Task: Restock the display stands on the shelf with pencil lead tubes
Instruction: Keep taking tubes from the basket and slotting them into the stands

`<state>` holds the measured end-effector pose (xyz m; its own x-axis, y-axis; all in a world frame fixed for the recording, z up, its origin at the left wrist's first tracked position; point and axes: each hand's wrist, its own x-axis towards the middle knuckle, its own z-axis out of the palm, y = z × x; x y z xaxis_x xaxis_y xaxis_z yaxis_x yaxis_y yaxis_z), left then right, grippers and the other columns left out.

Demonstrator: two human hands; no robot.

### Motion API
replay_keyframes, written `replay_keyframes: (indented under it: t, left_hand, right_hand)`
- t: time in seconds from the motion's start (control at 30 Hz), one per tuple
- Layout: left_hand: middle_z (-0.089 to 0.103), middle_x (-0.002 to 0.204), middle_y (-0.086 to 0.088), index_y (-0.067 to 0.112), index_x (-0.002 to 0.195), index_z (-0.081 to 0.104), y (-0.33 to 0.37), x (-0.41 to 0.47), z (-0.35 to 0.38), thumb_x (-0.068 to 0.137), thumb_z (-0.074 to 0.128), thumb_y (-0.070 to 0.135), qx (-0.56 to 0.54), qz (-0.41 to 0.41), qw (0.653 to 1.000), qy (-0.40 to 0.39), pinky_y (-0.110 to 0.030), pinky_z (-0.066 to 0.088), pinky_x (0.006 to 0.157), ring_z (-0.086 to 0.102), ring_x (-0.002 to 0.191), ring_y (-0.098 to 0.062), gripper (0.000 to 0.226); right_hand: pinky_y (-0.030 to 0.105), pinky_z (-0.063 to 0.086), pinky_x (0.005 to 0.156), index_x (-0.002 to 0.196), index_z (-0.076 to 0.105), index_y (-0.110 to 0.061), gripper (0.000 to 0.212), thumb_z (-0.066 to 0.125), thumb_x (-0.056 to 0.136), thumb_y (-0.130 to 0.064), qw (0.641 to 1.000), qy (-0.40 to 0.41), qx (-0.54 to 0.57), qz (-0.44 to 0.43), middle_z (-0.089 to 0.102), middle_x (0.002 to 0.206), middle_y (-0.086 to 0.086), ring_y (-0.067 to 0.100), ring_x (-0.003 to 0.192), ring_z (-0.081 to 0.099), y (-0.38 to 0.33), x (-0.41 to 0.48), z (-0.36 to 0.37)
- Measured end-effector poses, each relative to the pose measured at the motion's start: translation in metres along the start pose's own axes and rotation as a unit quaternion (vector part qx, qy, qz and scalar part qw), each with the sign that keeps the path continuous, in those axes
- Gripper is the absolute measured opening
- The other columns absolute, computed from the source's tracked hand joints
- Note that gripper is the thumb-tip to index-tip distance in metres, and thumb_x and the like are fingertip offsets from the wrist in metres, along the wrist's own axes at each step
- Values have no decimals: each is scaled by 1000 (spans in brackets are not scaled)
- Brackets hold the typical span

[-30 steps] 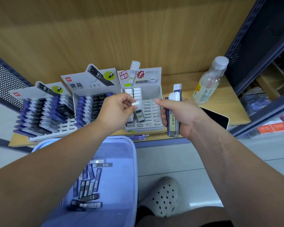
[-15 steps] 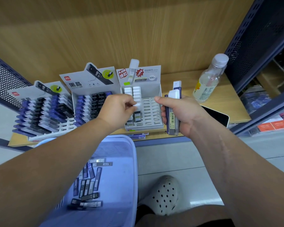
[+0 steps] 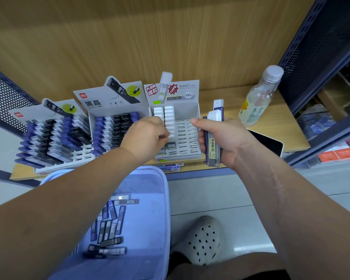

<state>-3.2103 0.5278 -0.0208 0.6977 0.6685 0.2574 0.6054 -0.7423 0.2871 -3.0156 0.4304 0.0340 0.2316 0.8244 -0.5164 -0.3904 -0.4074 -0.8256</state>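
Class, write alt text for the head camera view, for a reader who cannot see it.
A person's left hand pinches a white-capped lead tube in the white display stand on a wooden shelf, while the right hand grips a bundle of tubes. Below, a blue basket holds more tubes.

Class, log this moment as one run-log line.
left hand: pinches white-capped tube at white stand | right hand: grips spare tubes | basket: loose tubes inside

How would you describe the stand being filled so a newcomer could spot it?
On the wooden shelf sits a row of stands. It is the rightmost stand, nearest the clear bottle. Unlike the middle stand and left stand, packed with blue and black tubes, it holds white-capped tubes and mostly empty slots.
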Motion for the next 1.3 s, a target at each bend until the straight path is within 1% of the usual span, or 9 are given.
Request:
replay_keyframes:
  t: [0.2, 0.3, 0.37, 0.53, 0.8, 0.9, 1.0, 1.1, 1.3]
  left_hand:
    - [58, 75, -4, 12, 72, 77, 14, -2, -1, 88, 56, 35, 83, 19, 996, 6, -37, 53, 60, 57, 70, -31, 34]
    - [61, 76, 2, 19, 88, 77, 50, -7, -19, 89, 53, 44, -104, -99, 989, 34, -30, 49, 66, 58, 71, -19, 35]
    - [62, 76, 7, 27, 102, 72, 80, -14, -27, 82, 64, 44, -285, -186, 940, 27, -28, 48, 64, 57, 64, -15, 27]
    - [58, 83, 8, 33, 108, 65, 102, -26, -25, 64, 80, 41, -265, -164, 950, 10, -30, 51, 66, 58, 60, -13, 48]
    - [63, 78, 4, 36, 102, 71, 96, -23, -40, 66, 73, 26, -333, -191, 923, -4, -31, 56, 67, 64, 56, -11, 38]
    - [58, 74, 7, 23, 111, 71, 96, -23, -45, 72, 71, 10, -387, -223, 894, -21, -26, 46, 57, 55, 50, -13, 41]
    - [53, 79, 2, 29, 133, 56, 91, -24, -47, 80, 62, -10, -482, -257, 836, -47, -24, 40, 55, 50, 51, -14, 66]
    - [49, 72, -2, 44, 145, 40, 82, -24, -49, 81, 59, -14, -513, -262, 814, -72, -29, 34, 57, 41, 59, -20, 89]
    - [52, 71, -18, 27, 114, 61, 77, -15, -53, 91, 67, 4, -509, -245, 823, -51, -31, 38, 57, 43, 65, -23, 33]
  right_hand:
    - [26, 53, 55, 90, 61, -14, 27, 78, 87, -35, 993, -2, 107, 48, 57, 66, 4, 15, 55, 55, -4, -5, 9]
    - [27, 52, 57, 91, 63, -15, 28, 77, 87, -38, 988, -6, 144, 59, 54, 65, 2, 15, 54, 53, -1, -8, 16]
    - [28, 50, 56, 99, 65, -16, 29, 76, 87, -40, 989, 1, 133, 57, 53, 62, -1, 13, 52, 52, 4, -9, 20]
    - [29, 50, 52, 105, 70, -12, 39, 77, 85, -45, 994, 24, 82, 67, 57, 59, 1, 17, 46, 54, 11, -13, 27]
    - [25, 47, 43, 98, 70, -24, 21, 75, 86, -40, 996, -56, 50, 49, 66, 62, -6, 12, 48, 63, 3, -22, 25]
    - [29, 51, 44, 113, 70, -17, 44, 82, 75, -37, 994, -85, 49, 43, 75, 82, 3, 19, 58, 69, -1, -24, 25]
    - [43, 56, 56, 121, 70, -14, 59, 86, 68, -36, 995, -83, 32, 43, 76, 99, 12, 30, 72, 70, 0, -22, 22]
    - [47, 51, 67, 117, 71, -12, 40, 82, 82, -26, 996, -75, 33, 35, 64, 77, 7, 24, 58, 52, 5, -18, 21]
    - [25, 41, 50, 120, 70, -7, 39, 80, 84, -20, 996, -88, 5, 8, 67, 83, 5, 17, 61, 58, 10, -15, 24]
